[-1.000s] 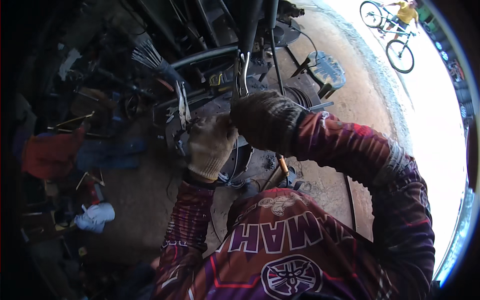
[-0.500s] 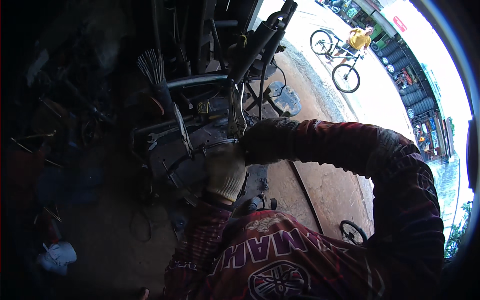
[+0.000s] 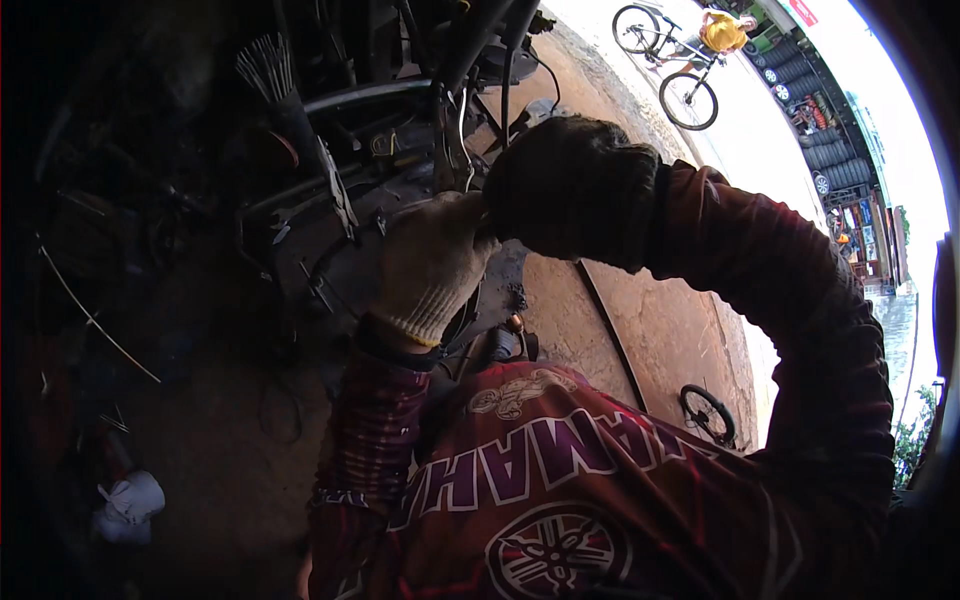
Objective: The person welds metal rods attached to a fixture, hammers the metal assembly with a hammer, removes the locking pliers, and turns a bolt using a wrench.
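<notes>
My left hand [image 3: 437, 262], in a cream knit glove, is held over the dark metal work surface. Its fingers are bent and pressed together, touching my right hand [image 3: 572, 192] in a dark thick glove. The right hand's fingers are curled out of sight, and whatever is between the two hands is hidden. Just beyond them stand locking pliers [image 3: 453, 150] with a shiny handle. Left of my left hand, a second pair of locking pliers [image 3: 338, 190] is tilted beside a curved metal bar.
A holder with thin rods [image 3: 265, 68] stands at the far left of the bench, near a wrench [image 3: 282, 218]. A long dark bar [image 3: 612, 335] lies on the ground at right. Further off, a person [image 3: 724, 32] in yellow is beside a bicycle [image 3: 688, 98].
Both hands have risen and moved farther forward, staying together. The view has shifted, so the bench and bicycle sit higher in the picture.
</notes>
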`<state>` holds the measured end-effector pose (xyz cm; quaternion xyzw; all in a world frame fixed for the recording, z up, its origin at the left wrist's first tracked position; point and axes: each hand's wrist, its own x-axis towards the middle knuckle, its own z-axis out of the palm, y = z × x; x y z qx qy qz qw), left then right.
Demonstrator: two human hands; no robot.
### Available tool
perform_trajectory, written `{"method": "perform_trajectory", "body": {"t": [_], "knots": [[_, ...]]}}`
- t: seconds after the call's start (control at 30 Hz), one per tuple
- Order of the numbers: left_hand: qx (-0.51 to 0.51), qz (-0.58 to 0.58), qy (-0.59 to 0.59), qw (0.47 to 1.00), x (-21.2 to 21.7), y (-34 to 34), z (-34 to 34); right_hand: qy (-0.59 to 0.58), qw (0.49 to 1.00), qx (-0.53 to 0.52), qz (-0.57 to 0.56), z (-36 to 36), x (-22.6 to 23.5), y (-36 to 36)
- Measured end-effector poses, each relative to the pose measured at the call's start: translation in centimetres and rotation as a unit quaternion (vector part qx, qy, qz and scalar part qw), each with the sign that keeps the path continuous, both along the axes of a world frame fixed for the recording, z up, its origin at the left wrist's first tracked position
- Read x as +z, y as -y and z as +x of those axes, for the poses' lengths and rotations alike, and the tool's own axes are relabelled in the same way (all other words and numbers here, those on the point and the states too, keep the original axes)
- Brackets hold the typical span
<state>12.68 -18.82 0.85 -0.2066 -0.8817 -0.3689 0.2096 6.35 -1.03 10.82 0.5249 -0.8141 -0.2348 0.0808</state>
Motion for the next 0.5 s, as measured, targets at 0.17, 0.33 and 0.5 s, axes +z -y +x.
{"method": "perform_trajectory", "body": {"t": [0.17, 0.33, 0.5], "knots": [[0.001, 0.0, 0.028, 1.0, -0.2, 0.2, 1.0, 0.309, 0.895, -0.02, -0.322, 1.1, -0.1, -5.1], [0.104, -0.02, 0.006, 0.994, 2.0, 3.1, 5.5, 0.206, 0.858, -0.416, -0.219, 3.6, 3.0, -14.8], [0.204, 0.046, 0.105, 0.972, 0.4, 4.1, 10.1, 0.377, 0.507, -0.612, -0.476, 3.0, -10.9, -24.2]]}}
